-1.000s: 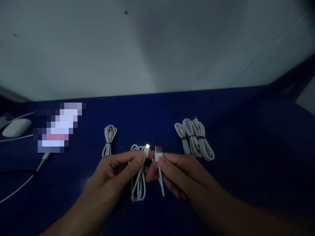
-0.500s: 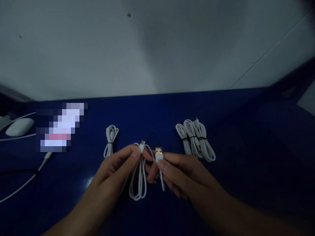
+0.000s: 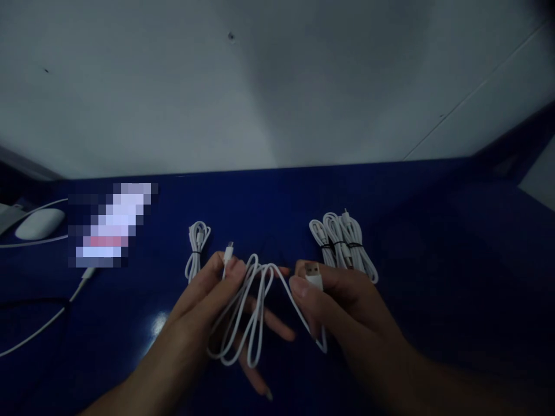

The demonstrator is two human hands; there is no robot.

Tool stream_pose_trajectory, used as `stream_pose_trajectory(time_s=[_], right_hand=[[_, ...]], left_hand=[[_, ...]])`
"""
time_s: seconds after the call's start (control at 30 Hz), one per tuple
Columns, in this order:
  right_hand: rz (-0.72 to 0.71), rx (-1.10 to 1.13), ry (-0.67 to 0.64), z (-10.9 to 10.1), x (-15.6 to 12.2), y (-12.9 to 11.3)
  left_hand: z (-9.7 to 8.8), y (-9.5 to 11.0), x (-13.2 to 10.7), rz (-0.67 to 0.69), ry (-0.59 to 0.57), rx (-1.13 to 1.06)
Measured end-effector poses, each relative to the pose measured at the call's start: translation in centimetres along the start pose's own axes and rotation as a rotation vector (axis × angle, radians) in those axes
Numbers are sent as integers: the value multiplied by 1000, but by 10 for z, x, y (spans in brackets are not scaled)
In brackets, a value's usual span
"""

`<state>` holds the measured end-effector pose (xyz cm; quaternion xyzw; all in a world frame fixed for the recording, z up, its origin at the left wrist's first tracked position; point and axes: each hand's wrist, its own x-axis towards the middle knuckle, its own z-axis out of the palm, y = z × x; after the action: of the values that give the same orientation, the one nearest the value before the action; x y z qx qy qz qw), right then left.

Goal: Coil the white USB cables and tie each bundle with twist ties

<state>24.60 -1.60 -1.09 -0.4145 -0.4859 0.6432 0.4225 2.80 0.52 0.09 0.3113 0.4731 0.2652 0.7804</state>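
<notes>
A white USB cable (image 3: 255, 315) hangs in loose loops between my two hands, above the blue table. My left hand (image 3: 217, 289) pinches it near the small plug (image 3: 228, 252) between thumb and forefinger, while its other fingers stretch out behind the loops. In my right hand (image 3: 333, 294), the thumb and fingers close on the cable by the wide USB-A plug (image 3: 313, 276), whose metal end points up. One strand runs from the loops down to the right hand. No tie shows around these loops.
Behind my left hand lies a tied white cable (image 3: 198, 248). Several bundled white cables (image 3: 340, 237) with black ties lie behind my right hand. A blurred-out phone-like screen (image 3: 117, 222), a plugged-in cord (image 3: 54, 318) and a white rounded case (image 3: 41, 224) are on the left. A pale wall (image 3: 173, 104) rises behind the table.
My hands have moved apart, the right one rightward with the USB-A plug, the left one slightly left. The cable's loops have spread wider, and the left hand's lower fingers have stretched out.
</notes>
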Motion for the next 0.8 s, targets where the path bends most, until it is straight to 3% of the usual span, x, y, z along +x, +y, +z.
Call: stream_pose_trajectory(time_s=[0.17, 0.3, 0.47, 0.63, 0.8], right_hand=[[-41, -197, 125, -2, -5, 3], [-2, -107, 175, 2, -3, 3], [79, 215, 49, 3, -1, 3], [191, 435, -156, -5, 7, 9], [337, 444, -311, -8, 9, 7]], left_hand=[[6, 5, 0, 114, -4, -8], [10, 6, -2, 167, 19, -5], [9, 1, -1, 186, 55, -5], [8, 1, 0, 177, -52, 12], [7, 4, -5, 124, -113, 48]])
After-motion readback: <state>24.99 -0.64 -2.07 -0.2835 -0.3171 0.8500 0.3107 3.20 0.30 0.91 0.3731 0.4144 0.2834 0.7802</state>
